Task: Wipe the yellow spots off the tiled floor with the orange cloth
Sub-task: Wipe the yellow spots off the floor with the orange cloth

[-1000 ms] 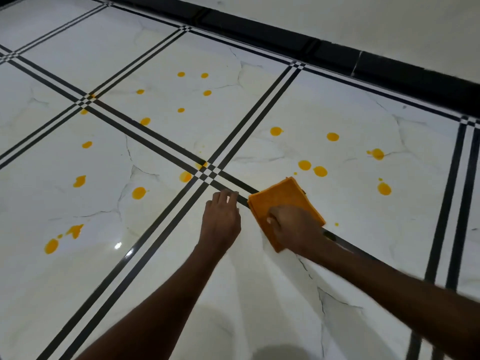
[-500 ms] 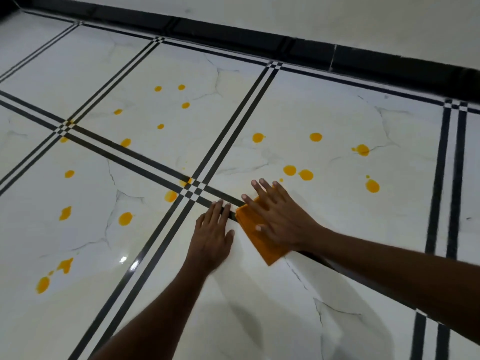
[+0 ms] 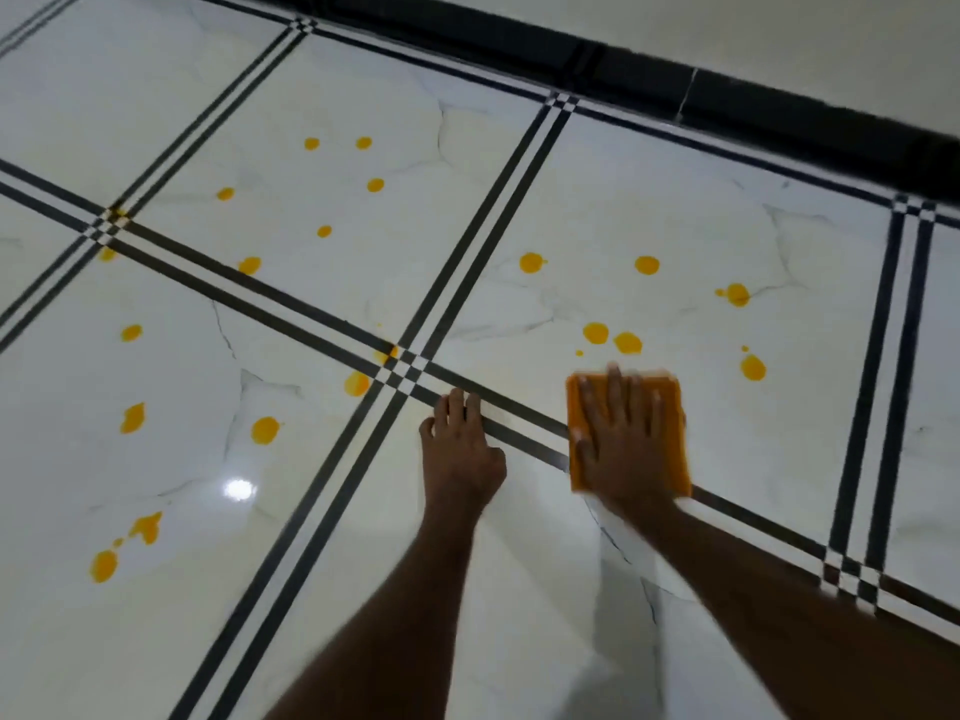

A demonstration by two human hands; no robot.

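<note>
The folded orange cloth [image 3: 670, 407] lies flat on the white tiled floor [image 3: 519, 537], across a black tile border. My right hand [image 3: 623, 439] presses down on it with fingers spread and covers most of it. My left hand [image 3: 460, 449] rests flat on the floor a little to the left, fingers touching the same border, holding nothing. Two yellow spots [image 3: 613, 337] sit just beyond the cloth's far edge, and another spot [image 3: 752, 367] lies to its right. Several more yellow spots [image 3: 265, 429] are scattered over the tiles to the left and further away.
Black double-line borders [image 3: 467, 262] cross the floor in a grid. A black skirting strip [image 3: 727, 90] runs along the base of a pale wall at the far side. A bright light reflection [image 3: 239, 489] shows on the glossy tile at left.
My right hand has slid the cloth to the right and forward, toward the pair of spots, and now lies flat and squarely on it. The left hand stays planted on the floor.
</note>
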